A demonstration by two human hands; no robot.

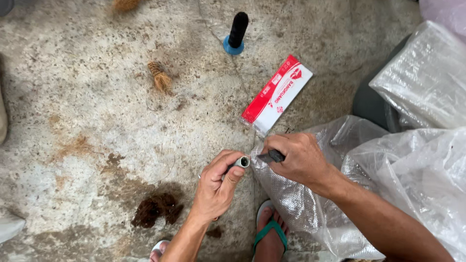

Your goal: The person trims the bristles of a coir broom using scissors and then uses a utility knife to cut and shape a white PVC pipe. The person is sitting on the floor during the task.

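My left hand (217, 187) is closed around a short grey tube (241, 162), whose open end points up and to the right. My right hand (297, 156) grips a small dark tool (270, 156) with its tip close to the tube's mouth. Both hands hover over a stained concrete floor (97, 121), just beside a clear woven plastic bag (310, 208). My right forearm lies across that bag.
A red and white flat packet (276, 95) lies on the floor above my hands. A black spool on a blue base (236, 33) stands farther off. Brown fibre tufts (160, 77) and a dark clump (156, 208) lie left. More plastic sacks (427, 77) pile right. My sandalled foot (270, 237) is below.
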